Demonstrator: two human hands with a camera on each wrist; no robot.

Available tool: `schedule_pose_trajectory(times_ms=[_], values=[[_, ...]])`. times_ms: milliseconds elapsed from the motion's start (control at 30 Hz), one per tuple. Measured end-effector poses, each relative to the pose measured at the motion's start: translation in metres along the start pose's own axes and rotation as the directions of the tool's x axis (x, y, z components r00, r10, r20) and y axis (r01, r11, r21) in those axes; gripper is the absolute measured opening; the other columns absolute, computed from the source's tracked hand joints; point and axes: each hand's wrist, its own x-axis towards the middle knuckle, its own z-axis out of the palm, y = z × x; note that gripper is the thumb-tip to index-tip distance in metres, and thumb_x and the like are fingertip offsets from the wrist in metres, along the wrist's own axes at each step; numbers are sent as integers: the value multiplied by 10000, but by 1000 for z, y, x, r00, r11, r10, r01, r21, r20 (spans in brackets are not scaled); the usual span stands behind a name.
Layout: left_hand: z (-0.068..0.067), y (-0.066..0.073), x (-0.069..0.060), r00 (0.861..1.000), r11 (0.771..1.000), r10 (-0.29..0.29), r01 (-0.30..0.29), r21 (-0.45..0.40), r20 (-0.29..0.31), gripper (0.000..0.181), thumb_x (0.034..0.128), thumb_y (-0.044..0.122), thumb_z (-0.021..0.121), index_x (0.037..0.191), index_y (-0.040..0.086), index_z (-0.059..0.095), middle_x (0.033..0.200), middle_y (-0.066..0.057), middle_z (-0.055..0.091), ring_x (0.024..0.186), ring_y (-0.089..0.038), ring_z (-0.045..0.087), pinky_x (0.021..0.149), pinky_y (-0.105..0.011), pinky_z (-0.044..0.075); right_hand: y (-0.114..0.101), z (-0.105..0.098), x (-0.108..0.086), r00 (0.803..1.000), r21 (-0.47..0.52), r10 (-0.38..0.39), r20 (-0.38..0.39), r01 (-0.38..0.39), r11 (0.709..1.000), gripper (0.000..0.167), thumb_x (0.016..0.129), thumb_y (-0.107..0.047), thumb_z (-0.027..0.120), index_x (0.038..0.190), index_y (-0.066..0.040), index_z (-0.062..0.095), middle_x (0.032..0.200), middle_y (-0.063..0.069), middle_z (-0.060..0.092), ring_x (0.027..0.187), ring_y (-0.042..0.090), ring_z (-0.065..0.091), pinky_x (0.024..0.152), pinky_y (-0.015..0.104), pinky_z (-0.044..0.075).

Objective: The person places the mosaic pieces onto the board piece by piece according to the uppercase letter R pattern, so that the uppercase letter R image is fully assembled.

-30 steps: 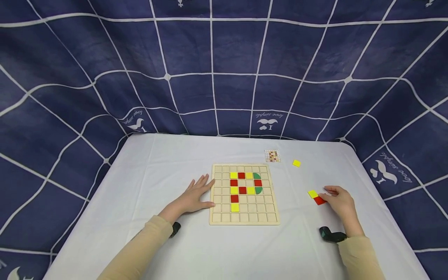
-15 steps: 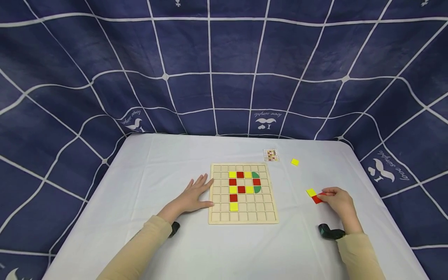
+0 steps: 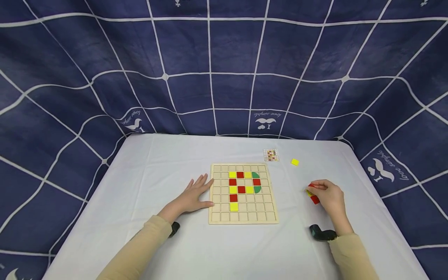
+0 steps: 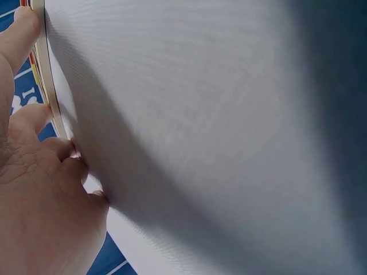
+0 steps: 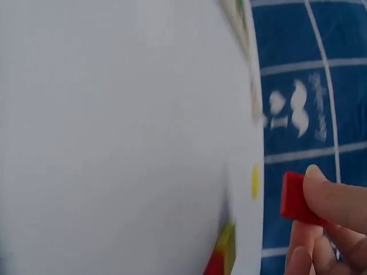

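Observation:
My left hand (image 3: 191, 197) lies with fingers spread at the left edge of a wooden grid board (image 3: 217, 218), its thumb and fingertips touching the frame. Red, yellow and green pieces sit in the board's cells in a P-like shape. Over at the right, my right hand (image 3: 329, 195) pinches a red square tile (image 5: 293, 197) between thumb and fingers, raised off the cloth. Beneath those fingers a yellow tile (image 5: 228, 237) and another red tile (image 3: 315, 200) lie on the table; the hand partly covers them in the head view.
A small printed pattern card (image 3: 271, 155) lies behind the board. To its right is a lone yellow tile (image 3: 295, 162). White cloth covers the table (image 3: 168, 155), and a blue checked curtain (image 3: 231, 93) hangs around its back and sides.
My right hand has picked up a red tile from beside the others and moved slightly left and away from me with it. My left hand stays on the board's edge.

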Motion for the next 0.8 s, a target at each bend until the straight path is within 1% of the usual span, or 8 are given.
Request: schedule_pose_trajectory(times_ms=[67,133,200,267,400,600,667,800], values=[[0,0,0,1000,1000,-6,6,-1,-1,906,847,529,706,1567,183,277,1662,-101,96,1548,-285,38,1253,-508,13,-11,8,-3,998,39,-32,53,30,999,345,870,-266,761,1114,-31,697,900,36,735,688,37,588,574,210,491],[0,1,0,1000,1000,-7,7,-8,-4,907,845,525,709,1565,174,284,1661,-106,101,1547,-290,44,1253,-513,17,-22,18,-8,991,83,-69,114,60,995,333,873,-244,756,1118,-25,703,925,47,746,717,22,613,622,217,526],[0,1,0,1000,1000,-8,8,-8,-4,906,844,525,711,1564,176,287,1661,-105,103,1547,-289,45,1252,-514,19,-32,30,-14,979,127,-111,169,90,988,309,869,-210,759,1108,-21,711,943,60,754,759,24,644,680,224,550],[0,1,0,1000,1000,-10,10,-10,0,906,844,523,712,1565,182,283,1662,-99,98,1548,-283,39,1253,-510,14,-42,43,-21,965,166,-140,223,104,981,281,863,-188,764,1089,-27,718,948,67,757,784,68,673,712,245,565],[0,2,-1,1000,1000,-13,13,-15,5,910,843,515,717,1567,186,276,1663,-92,91,1549,-277,32,1254,-506,9,-61,67,-38,929,220,-199,312,133,966,222,844,-156,779,1029,-42,733,913,63,755,798,164,689,707,266,566],[0,1,0,1000,1000,-20,20,-6,5,920,839,527,716,1570,198,264,1664,-80,80,1550,-263,27,1256,-497,10,-81,96,-56,882,263,-291,370,201,944,152,817,-117,794,957,-74,750,831,10,738,754,163,685,666,266,567],[0,1,0,1000,1000,-17,17,-4,3,918,841,528,713,1570,193,265,1663,-84,79,1549,-268,27,1255,-499,9,-84,105,-61,862,274,-326,388,230,934,133,816,-112,794,941,-86,754,817,0,733,739,146,682,658,244,567],[0,1,0,1000,1000,-9,9,-1,1,909,847,528,708,1568,186,272,1663,-93,84,1548,-278,32,1254,-505,10,-88,120,-69,811,271,-399,429,306,913,103,819,-120,794,914,-113,755,792,-27,721,716,108,667,644,199,552]])
